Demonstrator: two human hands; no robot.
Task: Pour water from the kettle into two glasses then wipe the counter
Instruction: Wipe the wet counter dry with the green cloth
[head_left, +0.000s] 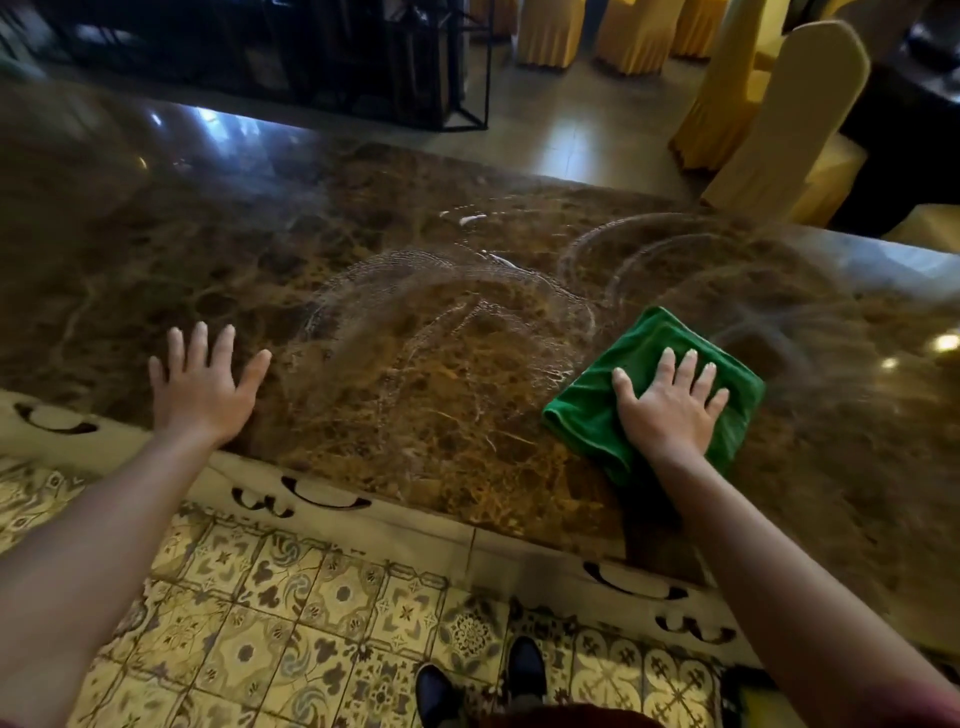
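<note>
A: Brown marble, veined and glossy, that's the counter filling my feed. What's at the far left?

B: Bare stone there. Then I see the left hand, palm down and flat on the counter near its front edge, fingers spread wide and holding nothing.

A: And the middle?

B: Curved wet streaks looping across the marble, overlapping arcs between the two hands, with more rings further right and back.

A: Where's the cloth?

B: A folded green cloth lies on the counter to the right of the streaks. The right hand presses flat on top of it, fingers splayed and not curled round the fabric. The cloth's near corner reaches toward the carved front edge.

A: Anything else on my screen?

B: Patterned floor tiles below the counter and two dark shoes at the bottom. Beyond the counter, at upper right, stand chairs in yellow covers.
</note>
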